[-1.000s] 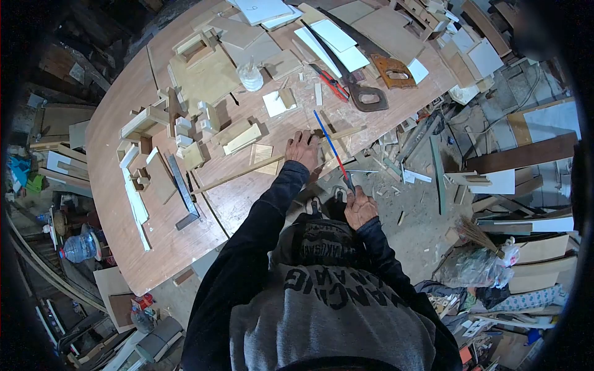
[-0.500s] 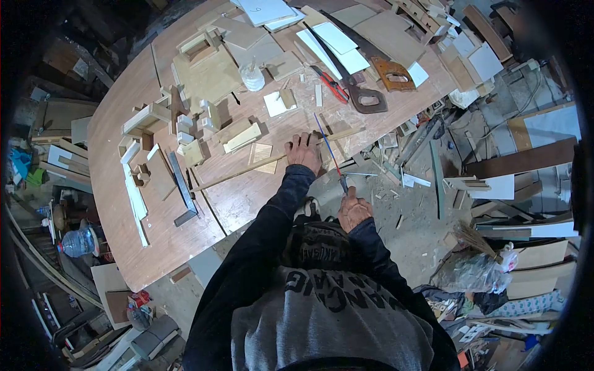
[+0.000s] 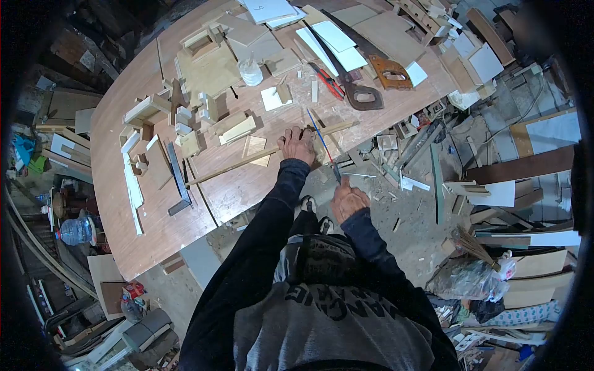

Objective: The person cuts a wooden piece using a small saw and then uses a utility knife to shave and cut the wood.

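Note:
A long thin wooden strip [image 3: 241,162] lies across the table near its front edge. My left hand [image 3: 296,146] presses it down, fingers wrapped over it. In my right hand [image 3: 350,199] is the handle of a thin saw [image 3: 323,143] with a blue and red frame or blade, which crosses the strip just right of my left hand. A small square wood piece [image 3: 257,150] sits partly under the strip.
On the table [image 3: 235,201] are two large handsaws [image 3: 364,97], red pliers [image 3: 330,84], a clear jar [image 3: 250,72], a metal square [image 3: 177,179] and wooden blocks [image 3: 237,131]. Scraps and a plastic bag [image 3: 464,278] lie on the floor at right.
The view has shifted slightly. Both hands appear a little further left, still at the strip and the saw, and the saw has slid a little along its length.

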Demonstrator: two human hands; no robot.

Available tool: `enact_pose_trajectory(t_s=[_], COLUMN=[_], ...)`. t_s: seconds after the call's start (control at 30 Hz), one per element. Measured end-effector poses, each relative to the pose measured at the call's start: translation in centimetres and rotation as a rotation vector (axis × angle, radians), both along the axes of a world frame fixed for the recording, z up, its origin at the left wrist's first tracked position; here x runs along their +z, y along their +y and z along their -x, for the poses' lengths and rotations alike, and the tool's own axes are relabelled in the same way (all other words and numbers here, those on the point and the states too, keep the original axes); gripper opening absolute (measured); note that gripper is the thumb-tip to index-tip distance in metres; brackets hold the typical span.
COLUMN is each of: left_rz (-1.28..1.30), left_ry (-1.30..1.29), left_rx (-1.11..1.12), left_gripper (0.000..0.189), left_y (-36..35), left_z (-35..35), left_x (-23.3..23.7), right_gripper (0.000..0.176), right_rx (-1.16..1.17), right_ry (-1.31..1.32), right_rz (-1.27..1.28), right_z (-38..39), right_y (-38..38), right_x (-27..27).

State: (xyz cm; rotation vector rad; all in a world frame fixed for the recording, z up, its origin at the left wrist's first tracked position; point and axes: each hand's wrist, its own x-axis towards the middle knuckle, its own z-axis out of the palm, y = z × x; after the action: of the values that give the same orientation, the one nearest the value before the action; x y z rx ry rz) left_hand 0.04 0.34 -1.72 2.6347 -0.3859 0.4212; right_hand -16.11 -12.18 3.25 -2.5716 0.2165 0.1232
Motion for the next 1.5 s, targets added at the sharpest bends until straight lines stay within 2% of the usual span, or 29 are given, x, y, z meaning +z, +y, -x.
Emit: enact_pose_trajectory(t_s=[0.03,0.07,0.1,0.17,0.2,0.23,0.3,0.33,0.37,0.43,0.57,0.67,0.77,0.83,0.87,0.9,0.97,1.0,1.1,1.13,1.17,1.23,1.27,1.3,1.37,1.4,1.5], left_rz=[0.001,0.001,0.007,0.015,0.031,0.046,0.039,0.033,0.033,0.016,0.046,0.022,0.026,0.026,0.024,0.042,0.055,0.050,0.052,0.060,0.060,0.039,0.035,0.035,0.039,0.030,0.027], left_ry=[-0.020,-0.017,-0.044,-0.078,-0.077,-0.070,-0.096,-0.116,-0.116,-0.070,-0.083,-0.086,-0.086,-0.122,-0.118,-0.130,-0.137,-0.145,-0.121,-0.088,-0.089,-0.064,-0.060,-0.069,-0.070,-0.088,-0.092], left_rx=[-0.003,-0.005,-0.003,0.005,0.006,0.009,0.012,0.010,0.016,0.037,0.027,0.037,0.035,0.020,0.017,0.012,0.008,0.003,-0.002,0.002,0.004,0.005,0.004,0.006,0.003,0.011,0.022], left_gripper=[0.028,0.028,0.027,0.027,0.026,0.026,0.026,0.026,0.026,0.026,0.025,0.024,0.025,0.024,0.024,0.023,0.022,0.022,0.024,0.025,0.025,0.026,0.026,0.027,0.029,0.030,0.033], left_y=[0.0,0.0,0.1,0.2,0.1,0.1,0.1,0.1,0.0,-0.2,-0.3,-0.3,-0.2,-0.2,-0.1,-0.3,-0.2,-0.1,0.0,0.0,-0.1,0.0,0.1,0.0,-0.4,-0.3,-0.3], left_z=[0.0,-0.1,-0.2,-0.3,-0.3,-0.1,0.0,0.1,0.1,0.1,0.0,0.4,0.3,0.7,0.7,0.4,0.4,0.2,0.2,0.5,0.6,0.6,0.6,0.3,0.3,0.2,0.2], left_x=[-0.3,-0.5,-1.0,-1.0,-0.8,-0.7,-0.7,-0.7,-0.6,-0.5,-0.4,-0.1,0.4,0.6,0.6,0.4,-0.3,-0.4,0.0,0.2,0.5,0.6,0.5,0.5,0.0,0.0,0.8], right_gripper=[0.032,0.033,0.033,0.030,0.029,0.029,0.028,0.032,0.032,0.036,0.038,0.037,0.038,0.037,0.033,0.033,0.030,0.031,0.034,0.034,0.034,0.031,0.032,0.032,0.034,0.037,0.039], right_rx=[0.188,0.132,0.132,0.034,0.271,0.275,0.184,0.055,0.061,0.152,0.170,0.243,0.219,0.090,-0.062,-0.063,0.147,0.229,0.214,0.192,0.195,0.088,0.073,0.068,0.257,0.250,0.209], right_ry=[-0.023,-0.035,-0.033,-0.100,-0.163,-0.163,0.057,0.132,0.132,-0.035,0.004,-0.121,-0.176,0.071,0.012,0.012,-0.058,-0.119,-0.197,-0.306,-0.307,0.077,0.051,0.049,-0.412,-0.072,-0.192], right_rz=[0.115,0.111,0.113,-0.258,0.094,0.095,0.097,0.148,0.148,0.080,0.085,0.048,0.094,0.094,-0.080,-0.079,-0.034,0.075,-0.024,-0.020,-0.020,0.085,-0.039,-0.039,0.054,0.085,-0.009], right_z=[-0.8,-1.7,-2.1,-2.7,-2.6,-2.1,-1.2,-1.2,-0.9,-0.5,-2.9,-2.6,-0.5,0.4,-0.1,-1.0,-3.3,-4.7,-3.8,-2.6,-1.8,-1.1,-1.7,-2.6,-4.4,-6.4,-5.3], right_y=[0.1,0.5,0.5,0.6,-0.1,-0.4,-0.5,0.2,0.0,-0.3,-0.1,-0.9,-1.6,-1.3,-1.0,-1.1,-1.2,-0.6,-1.1,-1.3,-1.4,-1.3,-0.9,-0.9,-1.0,-0.2,-0.8], right_x=[0.7,1.2,-1.6,-9.6,-10.1,-8.4,0.1,3.1,2.6,1.6,0.1,-1.3,-0.1,2.1,0.8,0.8,0.8,0.3,0.2,-0.4,-0.9,1.6,3.0,2.1,-2.0,-2.4,-1.4])
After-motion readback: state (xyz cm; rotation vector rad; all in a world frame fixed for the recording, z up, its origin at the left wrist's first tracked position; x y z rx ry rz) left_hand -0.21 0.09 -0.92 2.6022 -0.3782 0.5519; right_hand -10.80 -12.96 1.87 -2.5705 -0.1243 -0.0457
